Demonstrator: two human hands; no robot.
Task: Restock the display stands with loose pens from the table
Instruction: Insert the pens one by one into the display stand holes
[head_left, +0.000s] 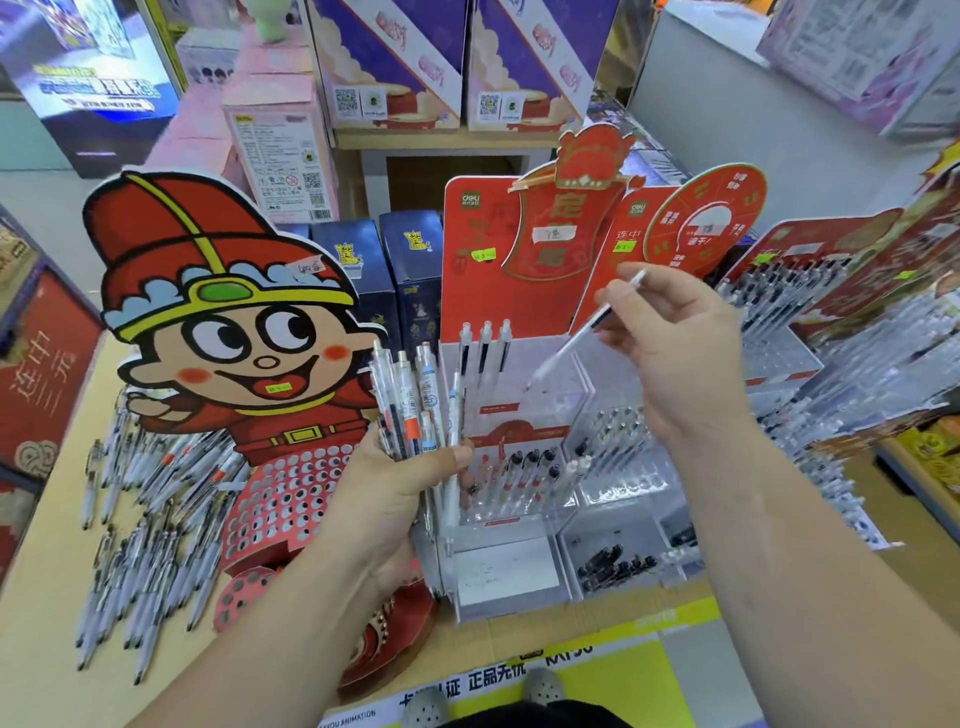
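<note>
1. Left hand grips a pen bundle; right hand pinches one pen, tip over the clear stand between both hands.
2. Stand part-filled; many loose pens lie left of the left hand. Judged: early-to-mid.

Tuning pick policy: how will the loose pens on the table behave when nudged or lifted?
Likely stiff and light: the loose pens are slim plastic barrels. They lie overlapping on the table, so nudging one probably shifts neighbours. Round barrels may roll.
</note>
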